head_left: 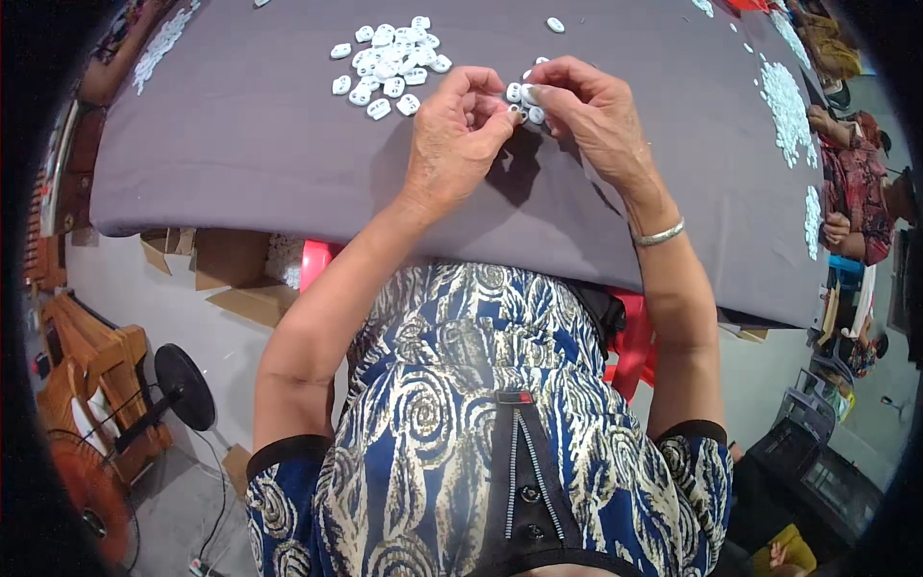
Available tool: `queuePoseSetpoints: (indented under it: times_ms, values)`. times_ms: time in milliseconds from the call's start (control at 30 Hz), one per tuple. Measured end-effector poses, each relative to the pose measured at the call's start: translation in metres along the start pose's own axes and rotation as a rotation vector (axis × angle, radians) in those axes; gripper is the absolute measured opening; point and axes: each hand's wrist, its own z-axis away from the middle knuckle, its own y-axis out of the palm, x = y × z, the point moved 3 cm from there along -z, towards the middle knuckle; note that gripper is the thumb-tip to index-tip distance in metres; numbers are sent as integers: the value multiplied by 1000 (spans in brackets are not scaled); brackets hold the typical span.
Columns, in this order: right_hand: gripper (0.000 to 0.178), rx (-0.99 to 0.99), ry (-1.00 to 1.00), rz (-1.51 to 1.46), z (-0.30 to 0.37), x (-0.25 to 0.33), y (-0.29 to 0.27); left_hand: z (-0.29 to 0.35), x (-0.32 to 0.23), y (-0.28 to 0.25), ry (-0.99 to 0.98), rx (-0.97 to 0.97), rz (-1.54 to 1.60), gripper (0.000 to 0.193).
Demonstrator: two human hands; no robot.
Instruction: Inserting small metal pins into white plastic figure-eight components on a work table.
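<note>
Over the cloth-covered table, my two hands meet close together. My left hand (456, 137) is closed in a pinch, thumb and fingers on a small white plastic piece (517, 112). Beside it my right hand (598, 117), with a silver bangle on the wrist, pinches another small white piece (528, 94). A few more such pieces (536, 114) show between and under the fingertips, partly hidden. Left of my hands lies a loose pile of white rounded pieces (386, 60) with dark marks or holes. One piece (556, 25) lies apart, beyond my right hand.
The grey tablecloth (260, 144) spreads around. More white pieces (786, 106) lie along the right edge, and another heap (163, 46) at the far left. A person in a patterned shirt (856, 192) sits at the right. Below the table are a cardboard box (231, 258) and, lower left, a fan (91, 500).
</note>
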Motion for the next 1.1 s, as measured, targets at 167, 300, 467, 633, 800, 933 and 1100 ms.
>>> queuePoseSetpoints:
  times_ms: [167, 300, 467, 633, 800, 933, 1100]
  values:
    - [12, -48, 32, -56, 3, -1, 0, 0, -1, -1, 13, -20, 24, 26]
    - [12, -52, 7, -34, 2, -1, -1, 0, -1, -1, 3, -1, 9, 29]
    - [11, -42, -8, -27, 1, -3, -1, 1, -1, 0, 8, 6, 5, 28]
    - [14, 14, 0, -11, -1, -4, -2, 1, -3, -1, -2, 8, -2, 28]
    - [10, 22, -21, -64, -2, -6, -2, 1, -3, 0, 11, 13, -10, 28]
    - [11, 14, -14, -62, -2, -6, -2, 1, -3, -1, 29, -8, -16, 24]
    - [11, 30, -24, -71, -2, -7, -3, 1, -3, 0, 48, 2, 6, 25]
